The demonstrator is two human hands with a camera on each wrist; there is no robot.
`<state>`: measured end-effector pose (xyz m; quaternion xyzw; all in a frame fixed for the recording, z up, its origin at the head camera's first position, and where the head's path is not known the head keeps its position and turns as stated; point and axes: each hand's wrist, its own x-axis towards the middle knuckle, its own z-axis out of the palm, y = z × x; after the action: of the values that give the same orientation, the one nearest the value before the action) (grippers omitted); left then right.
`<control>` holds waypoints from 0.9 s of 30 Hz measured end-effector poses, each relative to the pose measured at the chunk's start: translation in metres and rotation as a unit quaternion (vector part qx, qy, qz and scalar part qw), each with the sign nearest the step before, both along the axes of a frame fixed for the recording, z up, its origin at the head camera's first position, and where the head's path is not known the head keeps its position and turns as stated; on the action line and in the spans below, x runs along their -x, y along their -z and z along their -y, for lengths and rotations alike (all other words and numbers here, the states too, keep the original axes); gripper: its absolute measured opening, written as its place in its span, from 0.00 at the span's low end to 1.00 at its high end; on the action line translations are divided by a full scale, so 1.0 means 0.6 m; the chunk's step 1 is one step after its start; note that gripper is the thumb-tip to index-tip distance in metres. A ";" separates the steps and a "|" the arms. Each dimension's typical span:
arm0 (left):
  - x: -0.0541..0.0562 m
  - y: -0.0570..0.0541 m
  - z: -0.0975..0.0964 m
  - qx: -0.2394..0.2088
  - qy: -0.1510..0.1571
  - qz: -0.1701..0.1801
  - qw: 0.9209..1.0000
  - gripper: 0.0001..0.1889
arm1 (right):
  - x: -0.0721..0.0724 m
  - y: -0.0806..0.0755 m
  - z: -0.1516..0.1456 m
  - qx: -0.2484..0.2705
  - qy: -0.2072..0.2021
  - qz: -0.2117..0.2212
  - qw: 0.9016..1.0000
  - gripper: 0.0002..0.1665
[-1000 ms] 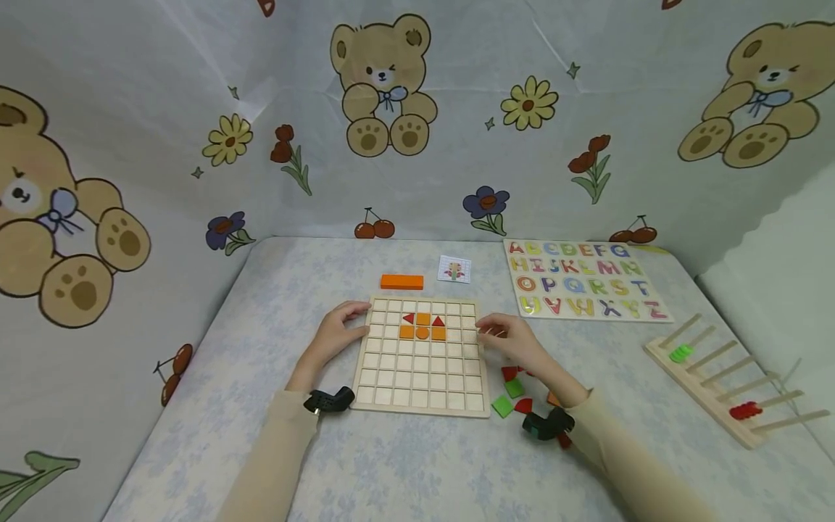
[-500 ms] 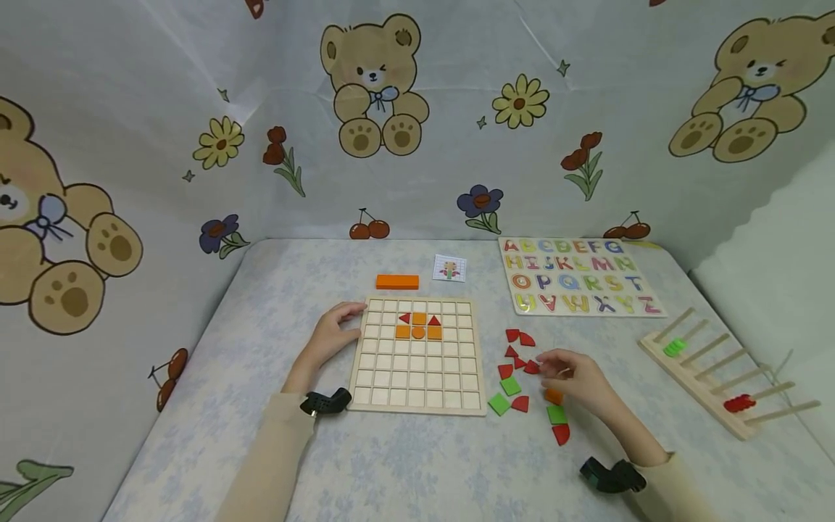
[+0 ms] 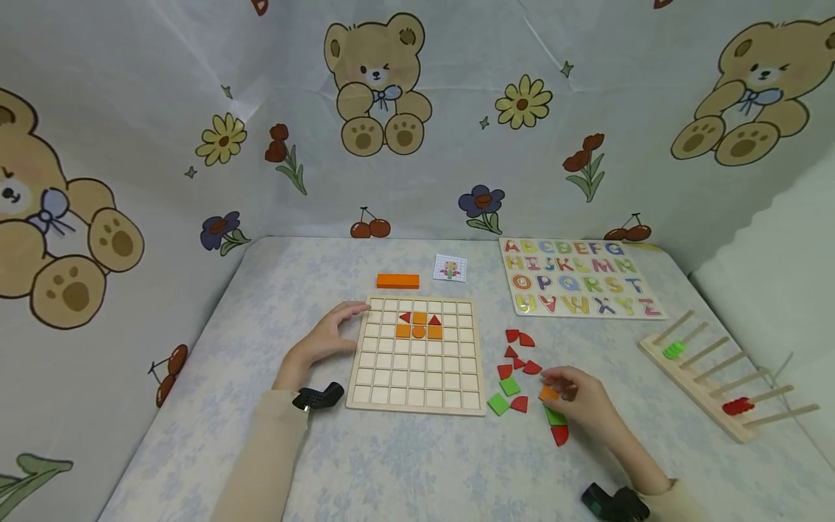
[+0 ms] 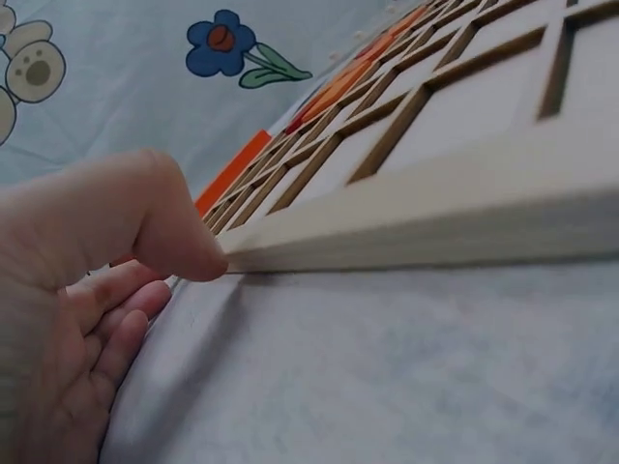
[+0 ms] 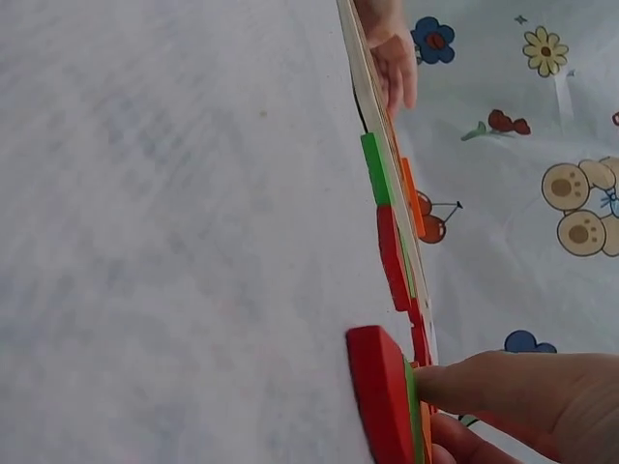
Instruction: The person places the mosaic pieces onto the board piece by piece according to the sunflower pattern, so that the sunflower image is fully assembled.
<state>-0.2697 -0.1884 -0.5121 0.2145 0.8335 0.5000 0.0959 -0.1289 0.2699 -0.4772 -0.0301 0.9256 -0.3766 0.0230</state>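
A wooden grid board [image 3: 417, 377] lies flat, with orange squares, an orange disc [image 3: 418, 331] and two red triangles [image 3: 434, 320] set in its upper cells. My left hand [image 3: 322, 341] rests at the board's upper left edge; in the left wrist view its thumb [image 4: 184, 237] touches the frame. To the right of the board, my right hand [image 3: 583, 399] pinches an orange square [image 3: 549, 392] between thumb and fingers, low over the table. Partly under that hand lies a green square [image 3: 555, 416], with a red quarter-circle [image 3: 559, 435] below it. The orange square is mostly hidden in the right wrist view.
Several loose red pieces [image 3: 512, 336] and green squares [image 3: 499, 404] lie right of the board. Behind it are an orange bar [image 3: 398, 281] and a small pattern card [image 3: 450, 268]. An alphabet board [image 3: 580, 279] and a peg rack with beads [image 3: 704, 384] stand farther right.
My right hand has moved from the board's right edge out to the loose pieces, then down to the orange square, which has shifted slightly. My left hand stays at the board's left edge.
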 end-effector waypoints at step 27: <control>-0.006 -0.012 -0.007 0.019 0.007 0.018 1.000 0.38 | 0.109 -0.036 0.178 0.091 -0.144 -0.065 0.983 0.20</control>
<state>-0.2661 -0.1840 -0.5049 0.2094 0.8393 0.4875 0.1184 -0.1940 0.1634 -0.4555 -0.1897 0.8731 -0.4489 0.0144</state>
